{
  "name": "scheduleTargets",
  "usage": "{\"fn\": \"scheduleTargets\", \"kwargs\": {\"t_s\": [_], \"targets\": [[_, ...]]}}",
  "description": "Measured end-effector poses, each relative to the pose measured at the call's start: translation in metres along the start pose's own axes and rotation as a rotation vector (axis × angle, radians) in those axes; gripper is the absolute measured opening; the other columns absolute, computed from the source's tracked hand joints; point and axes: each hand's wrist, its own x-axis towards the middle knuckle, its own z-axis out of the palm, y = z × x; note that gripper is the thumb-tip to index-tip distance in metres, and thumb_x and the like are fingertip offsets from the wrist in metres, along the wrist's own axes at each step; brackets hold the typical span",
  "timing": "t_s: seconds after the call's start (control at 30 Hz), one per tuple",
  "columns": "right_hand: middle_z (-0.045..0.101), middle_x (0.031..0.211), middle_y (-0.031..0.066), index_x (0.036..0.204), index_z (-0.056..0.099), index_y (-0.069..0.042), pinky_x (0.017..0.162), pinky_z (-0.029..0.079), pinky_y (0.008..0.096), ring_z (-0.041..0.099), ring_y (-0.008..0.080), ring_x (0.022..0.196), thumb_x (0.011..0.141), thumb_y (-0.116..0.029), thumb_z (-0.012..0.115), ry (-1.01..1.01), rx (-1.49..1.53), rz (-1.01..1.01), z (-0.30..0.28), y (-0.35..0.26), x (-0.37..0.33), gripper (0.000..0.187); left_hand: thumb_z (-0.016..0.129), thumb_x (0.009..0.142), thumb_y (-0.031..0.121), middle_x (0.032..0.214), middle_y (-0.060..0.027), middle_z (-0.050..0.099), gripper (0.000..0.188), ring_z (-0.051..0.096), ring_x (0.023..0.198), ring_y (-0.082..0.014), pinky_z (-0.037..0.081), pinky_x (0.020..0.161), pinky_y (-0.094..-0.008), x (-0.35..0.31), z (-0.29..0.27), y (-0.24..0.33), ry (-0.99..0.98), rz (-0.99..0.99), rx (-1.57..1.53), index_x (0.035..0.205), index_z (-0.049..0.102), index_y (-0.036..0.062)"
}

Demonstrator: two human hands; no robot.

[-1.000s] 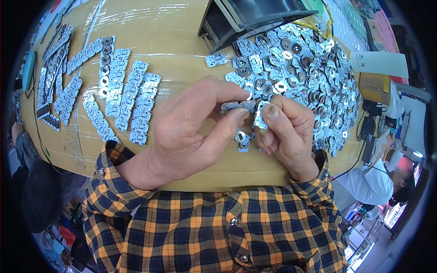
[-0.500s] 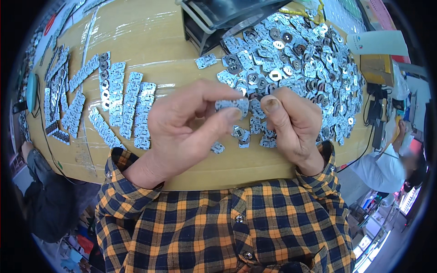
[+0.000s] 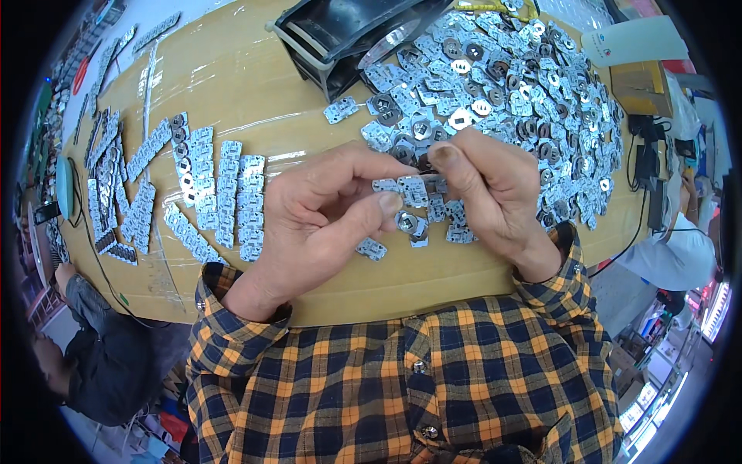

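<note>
My left hand (image 3: 325, 209) pinches a small pale-blue circuit board (image 3: 414, 191) between thumb and fingers, above the table's near middle. Just to its right, my right hand (image 3: 495, 193) is closed, thumb pressed against curled fingers. A thin dark piece shows between that hand and the board, too small to name. A heap of loose circuit boards (image 3: 533, 116), many with round metal battery holders, spreads behind and right of the hands. Below the held board lie one loose board with a round holder (image 3: 412, 224) and a smaller board (image 3: 371, 248), partly covered by my left fingers.
Strips of joined boards (image 3: 251, 205) lie in rows on the left of the brown taped table (image 3: 294, 124). A black fan-like frame (image 3: 332, 39) stands at the back. A cardboard box (image 3: 641, 87) and black cables (image 3: 641, 178) are at the right; people sit at both sides.
The held board has turned and shifted slightly right toward my right hand, which has tilted inward. The whole view has swung a little with my head.
</note>
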Motion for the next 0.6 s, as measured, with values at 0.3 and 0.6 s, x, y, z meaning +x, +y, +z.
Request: {"fn": "scheduleTargets", "kwargs": {"t_s": [0.3,0.6], "targets": [[0.057,0.058,0.0053,0.077,0.063,0.001,0.045,0.039,0.0252,0.052,0.0092,0.049,0.095,-0.014,0.057,-0.127,0.301,0.069,0.000,-0.008,0.000,0.024,0.064,0.088,0.001,0.080,-0.0080,0.066,0.020,0.064,0.065,-0.0090,0.051,0.053,-0.0195,0.000,-0.001,0.001,0.046,-0.082,-0.209,0.106,0.060,-0.0062],[0.057,0.060,0.0013,0.076,0.063,0.000,0.044,0.036,0.0208,0.050,0.0050,0.048,0.098,-0.022,0.053,-0.157,0.406,0.238,-0.004,-0.008,0.001,0.032,0.064,0.089,0.002,0.080,-0.0076,0.067,0.019,0.064,0.065,-0.0080,0.051,0.053,-0.0186,0.002,-0.003,0.000,0.024,-0.093,-0.224,0.106,0.061,-0.0062]]}}
